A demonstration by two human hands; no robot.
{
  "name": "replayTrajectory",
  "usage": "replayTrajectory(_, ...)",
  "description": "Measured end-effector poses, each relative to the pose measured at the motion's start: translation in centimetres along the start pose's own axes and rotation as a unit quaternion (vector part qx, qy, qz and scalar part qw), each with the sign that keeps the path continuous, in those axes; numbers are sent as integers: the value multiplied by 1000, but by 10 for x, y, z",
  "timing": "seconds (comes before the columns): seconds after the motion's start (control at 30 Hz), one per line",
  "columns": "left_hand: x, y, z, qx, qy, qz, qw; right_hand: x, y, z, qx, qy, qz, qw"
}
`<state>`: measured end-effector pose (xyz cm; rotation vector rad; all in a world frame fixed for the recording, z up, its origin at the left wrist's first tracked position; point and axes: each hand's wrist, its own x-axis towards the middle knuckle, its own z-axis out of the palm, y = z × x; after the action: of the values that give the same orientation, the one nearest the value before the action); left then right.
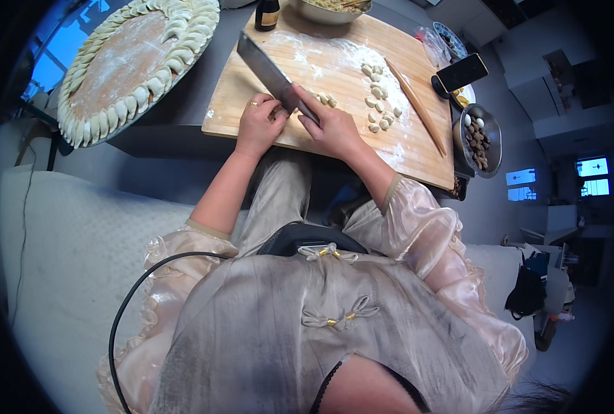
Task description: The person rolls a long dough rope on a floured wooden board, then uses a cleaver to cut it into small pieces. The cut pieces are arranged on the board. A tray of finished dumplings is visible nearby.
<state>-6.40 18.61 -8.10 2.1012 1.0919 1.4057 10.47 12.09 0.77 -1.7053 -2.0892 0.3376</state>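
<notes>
My right hand [333, 124] grips a Chinese cleaver [266, 67], its blade slanting up to the left over the wooden board [265, 121]. Beside the blade's lower end, my left hand [260, 121] has its fingers curled down at the board's near edge; they seem to hold a bit of dough, largely hidden. Small cut dough pieces [327, 99] lie just beyond the right hand. More dough pieces [377, 93] are scattered farther right, partly in white flour [356, 52]. A wooden rolling pin [415, 106] lies slanted at the board's right side.
A round tray of dumplings [118, 67] stands at the upper left. A dark bottle [267, 15] and a metal bowl of filling [333, 15] are at the board's far edge. To the right are a phone on a stand [461, 73] and a metal bowl with nuts and eggs [493, 139].
</notes>
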Motion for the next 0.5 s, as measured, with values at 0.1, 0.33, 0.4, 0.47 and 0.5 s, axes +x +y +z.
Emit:
replayTrajectory(0.1,-5,-1,-5,-13,-6,-9,1000,-7,8,8,87,68,-7,994)
replayTrajectory(0.33,-9,-7,-7,5,-26,45,999,-20,-1,-33,36,-3,9,999)
replayTrajectory(0.4,-10,-5,-7,-5,-32,51,998,-25,-1,-40,25,-22,-4,999)
replayTrajectory(0.47,-9,-4,-8,-14,-39,58,997,-30,0,-43,21,-34,-22,999)
replayTrajectory(0.5,-9,-4,-8,-16,-43,61,997,-32,-1,-45,17,-41,-20,999)
